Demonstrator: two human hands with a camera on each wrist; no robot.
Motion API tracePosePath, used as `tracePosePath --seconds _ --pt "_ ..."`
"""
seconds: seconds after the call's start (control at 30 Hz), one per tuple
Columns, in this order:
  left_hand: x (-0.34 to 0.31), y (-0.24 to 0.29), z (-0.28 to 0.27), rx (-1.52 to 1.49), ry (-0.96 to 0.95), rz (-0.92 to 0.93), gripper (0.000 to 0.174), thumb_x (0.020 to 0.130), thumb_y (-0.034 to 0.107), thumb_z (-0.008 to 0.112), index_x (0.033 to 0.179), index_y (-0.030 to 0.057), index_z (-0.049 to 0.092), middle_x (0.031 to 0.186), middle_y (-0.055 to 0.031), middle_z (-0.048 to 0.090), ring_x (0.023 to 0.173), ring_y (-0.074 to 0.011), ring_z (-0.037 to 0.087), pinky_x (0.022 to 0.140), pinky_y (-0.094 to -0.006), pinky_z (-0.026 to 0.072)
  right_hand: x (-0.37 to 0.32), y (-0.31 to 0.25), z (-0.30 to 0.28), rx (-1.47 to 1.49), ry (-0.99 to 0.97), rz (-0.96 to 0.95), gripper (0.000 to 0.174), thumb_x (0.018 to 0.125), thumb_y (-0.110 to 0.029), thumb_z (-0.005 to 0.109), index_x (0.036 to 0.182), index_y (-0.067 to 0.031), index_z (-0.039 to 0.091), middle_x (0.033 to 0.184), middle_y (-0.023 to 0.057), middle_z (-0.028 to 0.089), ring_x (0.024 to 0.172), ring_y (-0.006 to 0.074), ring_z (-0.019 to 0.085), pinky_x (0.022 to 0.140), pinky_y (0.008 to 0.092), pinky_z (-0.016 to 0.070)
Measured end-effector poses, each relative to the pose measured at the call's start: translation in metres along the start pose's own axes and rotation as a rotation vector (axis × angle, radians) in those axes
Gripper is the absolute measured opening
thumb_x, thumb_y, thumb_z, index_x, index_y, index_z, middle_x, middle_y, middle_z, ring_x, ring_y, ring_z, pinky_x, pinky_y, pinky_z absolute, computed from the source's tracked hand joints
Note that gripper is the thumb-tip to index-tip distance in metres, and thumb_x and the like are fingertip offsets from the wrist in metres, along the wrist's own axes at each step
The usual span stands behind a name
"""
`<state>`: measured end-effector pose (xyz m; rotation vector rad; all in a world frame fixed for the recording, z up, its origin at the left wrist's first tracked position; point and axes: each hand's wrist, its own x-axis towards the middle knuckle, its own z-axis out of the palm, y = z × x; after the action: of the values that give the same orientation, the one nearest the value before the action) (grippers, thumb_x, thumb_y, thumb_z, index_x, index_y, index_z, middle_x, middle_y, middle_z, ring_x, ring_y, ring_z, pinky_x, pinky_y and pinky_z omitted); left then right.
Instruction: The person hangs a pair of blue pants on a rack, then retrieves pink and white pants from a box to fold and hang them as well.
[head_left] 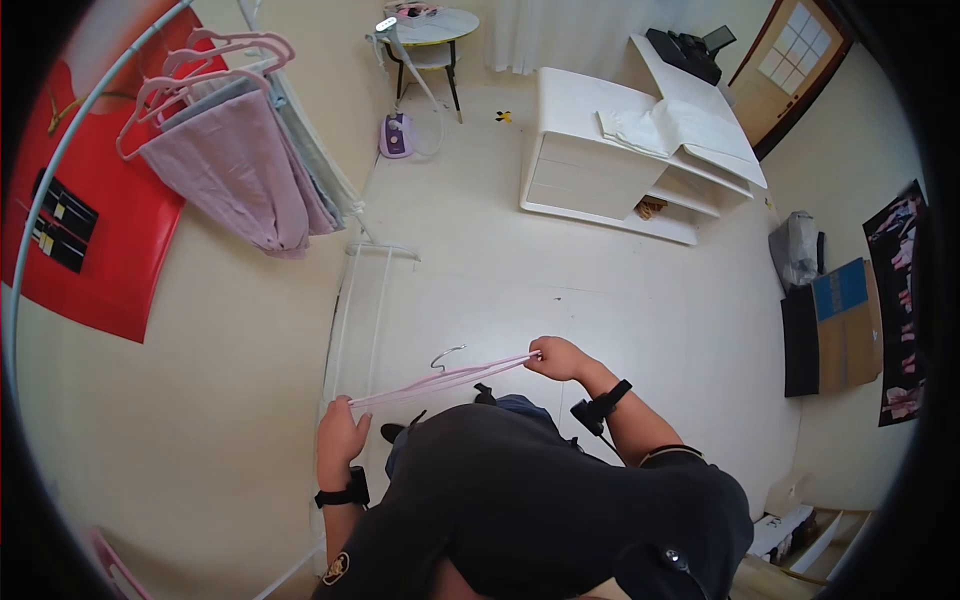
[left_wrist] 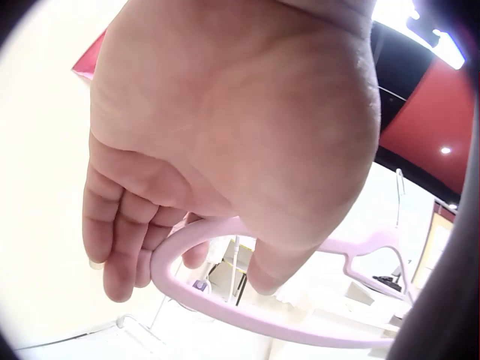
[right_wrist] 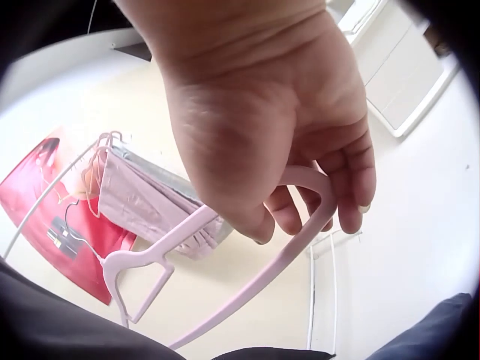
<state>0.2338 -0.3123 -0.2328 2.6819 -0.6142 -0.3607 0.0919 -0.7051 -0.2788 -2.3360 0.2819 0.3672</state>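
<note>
A pink clothes hanger is stretched between my two hands in front of my body, its metal hook pointing away from me. My left hand holds one rounded end, and in the left wrist view the thumb and fingers lie about the pink loop. At the opposite end my right hand grips the hanger, fingers curled round the bend. Nothing hangs on this hanger. The right wrist view also shows its notched middle part and hook.
To the left, a rack carries pink hangers with folded pink and grey cloth. Ahead stand a white counter, a purple garment steamer and a small round table. A cardboard box stands by the right wall.
</note>
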Motion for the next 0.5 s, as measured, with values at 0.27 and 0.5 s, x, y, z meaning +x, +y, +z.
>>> tracePosePath --seconds 0.27,0.5 --pt "0.076 0.116 0.018 0.153 -0.275 0.282 0.041 0.073 0.024 0.065 0.100 -0.0007 0.047 0.095 -0.0215 0.055 0.089 -0.0380 0.054 0.075 -0.0428 0.0448 -0.092 0.082 -0.007 0.162 0.215 0.300 0.030 0.080 -0.030 0.056 0.076 -0.0012 0.062 0.078 0.0187 0.059 0.075 0.0340 0.056 0.067 0.0396 0.0448" --pt "0.159 0.201 0.044 0.210 -0.362 0.492 0.041 0.073 0.024 0.066 0.100 0.0008 0.046 0.092 -0.0199 0.054 0.085 -0.0371 0.054 0.073 -0.0424 0.0450 -0.136 0.107 0.008 0.338 0.382 0.441 0.031 0.082 -0.030 0.053 0.078 -0.0009 0.061 0.082 0.0198 0.059 0.081 0.0357 0.056 0.070 0.0415 0.0444"
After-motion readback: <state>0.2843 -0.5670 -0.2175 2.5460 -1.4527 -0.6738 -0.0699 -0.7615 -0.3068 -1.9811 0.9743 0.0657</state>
